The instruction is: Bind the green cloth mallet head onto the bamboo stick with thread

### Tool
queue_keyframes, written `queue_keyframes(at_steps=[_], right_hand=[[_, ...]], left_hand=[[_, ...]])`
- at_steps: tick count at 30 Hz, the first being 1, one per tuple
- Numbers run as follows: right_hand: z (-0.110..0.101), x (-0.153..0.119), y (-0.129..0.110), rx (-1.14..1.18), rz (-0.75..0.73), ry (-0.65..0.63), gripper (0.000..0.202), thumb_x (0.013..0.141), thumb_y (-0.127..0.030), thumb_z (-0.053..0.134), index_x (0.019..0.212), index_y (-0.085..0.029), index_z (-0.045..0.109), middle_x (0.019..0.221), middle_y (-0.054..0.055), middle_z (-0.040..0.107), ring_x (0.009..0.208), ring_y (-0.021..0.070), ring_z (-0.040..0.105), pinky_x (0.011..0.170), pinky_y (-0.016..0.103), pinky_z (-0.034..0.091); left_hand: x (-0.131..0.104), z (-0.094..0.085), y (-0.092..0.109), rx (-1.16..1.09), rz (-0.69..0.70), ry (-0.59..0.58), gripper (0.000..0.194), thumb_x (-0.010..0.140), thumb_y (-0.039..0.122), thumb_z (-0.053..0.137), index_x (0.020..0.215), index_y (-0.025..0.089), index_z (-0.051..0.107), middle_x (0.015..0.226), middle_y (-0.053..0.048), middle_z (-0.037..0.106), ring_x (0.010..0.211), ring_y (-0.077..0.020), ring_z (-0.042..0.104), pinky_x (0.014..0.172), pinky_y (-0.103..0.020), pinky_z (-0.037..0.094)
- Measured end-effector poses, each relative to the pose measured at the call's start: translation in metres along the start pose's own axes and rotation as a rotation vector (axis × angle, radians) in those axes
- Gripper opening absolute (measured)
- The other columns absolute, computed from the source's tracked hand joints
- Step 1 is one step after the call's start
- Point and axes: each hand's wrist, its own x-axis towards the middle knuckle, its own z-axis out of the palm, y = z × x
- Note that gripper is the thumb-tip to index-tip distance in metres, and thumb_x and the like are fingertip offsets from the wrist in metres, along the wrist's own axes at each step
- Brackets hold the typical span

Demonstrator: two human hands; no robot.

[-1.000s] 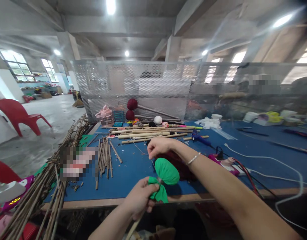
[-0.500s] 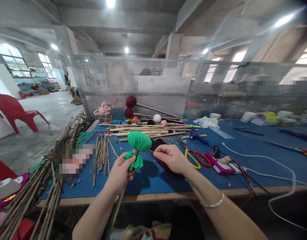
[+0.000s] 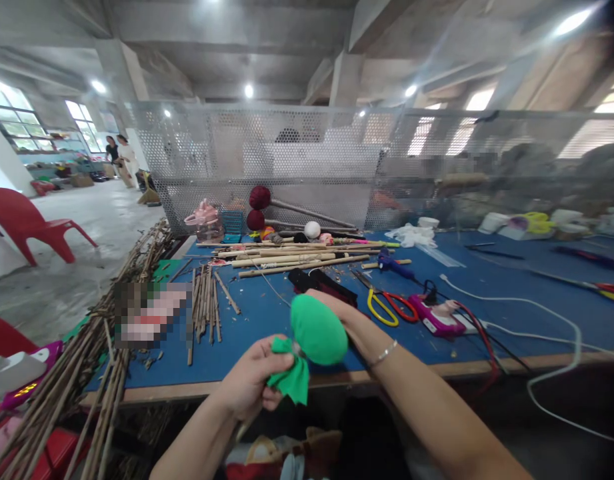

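Observation:
A green cloth bundle (image 3: 319, 330) with a round padded head and a loose gathered tail is near the table's front edge. My left hand (image 3: 257, 373) is closed on the tail, and the head tilts to the right. Behind the round head is my right hand (image 3: 331, 305), its fingers mostly hidden by the cloth. A thin thread (image 3: 271, 283) runs over the table toward the bundle. Below my left hand, part of a thin stick shows. Dark fabric (image 3: 327, 285) lies just beyond my right hand.
Scissors (image 3: 384, 305) with yellow and red handles, a blue glue gun (image 3: 394, 265) and a purple device (image 3: 439, 317) lie right. Sticks (image 3: 205, 303) lie left and across the back. A branch pile (image 3: 101, 373) borders the table's left side. A mesh screen (image 3: 207, 153) stands behind.
The green bundle has moved right and down and tipped to the right. My right hand, earlier visible pinching beside it, is now behind it. Two people now show in the far left background.

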Motion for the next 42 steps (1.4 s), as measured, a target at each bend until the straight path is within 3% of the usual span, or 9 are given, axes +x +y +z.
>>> queue_keyframes(at_steps=[3,5,11,20,25,32,35,40,42], right_hand=[[-0.019,0.019,-0.030,-0.211,0.010,-0.370,0.020,0.057,-0.029,0.069,0.062,-0.010,0.067,0.052,0.000,0.058,0.050,0.0097,0.048,0.051,0.022,0.037],[-0.023,0.024,-0.060,-0.526,-0.055,-0.435,0.017,0.060,-0.028,0.068,0.065,-0.012,0.068,0.048,-0.002,0.054,0.047,0.0079,0.043,0.049,0.021,0.032],[-0.006,-0.013,-0.118,-0.993,-0.340,0.052,0.012,0.071,-0.022,0.061,0.066,-0.015,0.069,0.060,0.004,0.062,0.057,0.0115,0.049,0.053,0.023,0.028],[0.023,-0.036,-0.038,-0.053,-0.206,0.374,0.021,0.073,-0.031,0.058,0.061,-0.014,0.056,0.051,-0.003,0.048,0.046,0.0072,0.037,0.047,0.021,0.029],[0.036,-0.010,-0.007,0.616,-0.144,0.327,0.040,0.056,-0.047,0.070,0.073,-0.018,0.048,0.045,-0.010,0.031,0.036,0.0032,0.016,0.035,0.020,0.014],[-0.004,0.010,-0.013,0.697,-0.233,0.231,0.059,0.046,-0.037,0.079,0.094,-0.019,0.049,0.057,-0.005,0.049,0.039,0.0044,0.032,0.036,0.018,0.020],[-0.022,0.022,-0.009,0.637,-0.254,0.241,0.060,0.050,-0.032,0.077,0.102,-0.018,0.051,0.067,-0.002,0.056,0.043,0.0057,0.039,0.038,0.018,0.026],[-0.030,0.051,0.008,0.544,-0.318,0.311,0.055,0.058,-0.026,0.074,0.108,-0.018,0.051,0.095,0.004,0.062,0.080,0.0160,0.058,0.073,0.028,0.046],[-0.027,0.060,0.016,0.554,-0.321,0.316,0.052,0.061,-0.025,0.072,0.107,-0.017,0.050,0.095,0.004,0.063,0.087,0.0177,0.059,0.082,0.032,0.044]], left_hand=[[0.007,0.003,-0.007,0.149,-0.062,-0.035,0.028,0.068,0.037,0.064,0.081,0.016,0.050,0.049,0.004,0.050,0.030,-0.0011,0.028,0.030,-0.014,0.015],[0.017,0.003,-0.009,0.192,-0.062,0.024,0.030,0.068,0.038,0.063,0.082,0.016,0.050,0.052,0.003,0.053,0.030,-0.0011,0.030,0.030,-0.014,0.015],[0.030,-0.007,0.012,0.076,0.216,0.347,0.034,0.065,0.041,0.064,0.079,0.018,0.044,0.050,0.006,0.050,0.030,-0.0001,0.027,0.032,-0.013,0.014],[0.021,-0.006,0.020,-0.035,0.358,0.411,0.035,0.062,0.037,0.069,0.076,0.018,0.042,0.050,0.009,0.043,0.031,-0.0001,0.030,0.032,-0.012,0.016],[0.025,0.001,0.031,-0.147,0.183,0.109,0.029,0.067,0.035,0.065,0.073,0.017,0.044,0.049,0.006,0.044,0.030,0.0016,0.024,0.032,-0.010,0.011],[0.049,0.004,0.054,-0.264,-0.001,-0.183,0.021,0.074,0.031,0.054,0.084,0.012,0.056,0.057,0.001,0.048,0.034,-0.0005,0.033,0.033,-0.012,0.021],[0.065,-0.008,0.066,-0.058,0.012,-0.128,0.029,0.075,0.038,0.055,0.088,0.012,0.059,0.068,-0.005,0.057,0.049,-0.0087,0.052,0.044,-0.019,0.038],[0.099,-0.040,0.094,-0.049,0.353,0.330,0.030,0.075,0.041,0.057,0.094,0.018,0.058,0.090,-0.005,0.063,0.069,-0.0112,0.059,0.058,-0.021,0.043],[0.114,-0.043,0.094,-0.041,0.365,0.300,0.032,0.073,0.039,0.059,0.096,0.016,0.058,0.088,-0.007,0.064,0.069,-0.0138,0.060,0.059,-0.023,0.044]])
